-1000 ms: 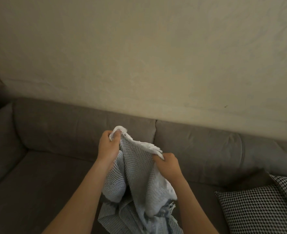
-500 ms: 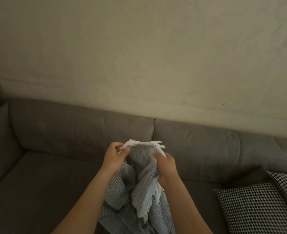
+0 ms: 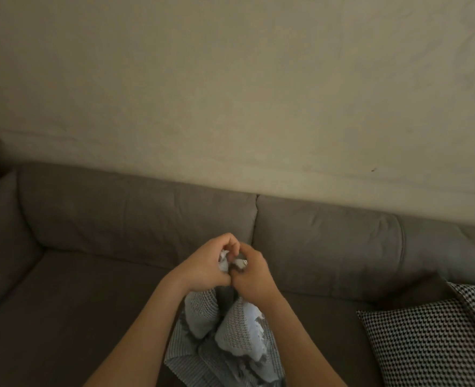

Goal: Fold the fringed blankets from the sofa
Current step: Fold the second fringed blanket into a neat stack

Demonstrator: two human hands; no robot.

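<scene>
Both hands are raised in front of the sofa (image 3: 136,216), pressed together so that their knuckles touch. The left hand (image 3: 207,268) has its fingers curled tight around a bunched bit of the blanket (image 3: 230,335), and a small pale tuft of cloth shows in the gap between the two hands. The right hand (image 3: 254,275) is also closed on the same gathered edge, its fingers folded in over the fabric.

The blanket is a grey-blue waffle weave. It hangs from the joined hands in two loose folds between the forearms and runs out of view at the bottom edge. A ragged white fringe (image 3: 254,317) shows on the right-hand fold, just below the right wrist. Whether the lower part rests on the seat cannot be told.

The sofa is grey-brown, with two back cushions that meet at a seam just behind the hands. A black-and-white patterned cushion (image 3: 426,342) lies on the seat at the right, well apart from the blanket. A plain cream wall (image 3: 230,93) fills the upper half of the view.
</scene>
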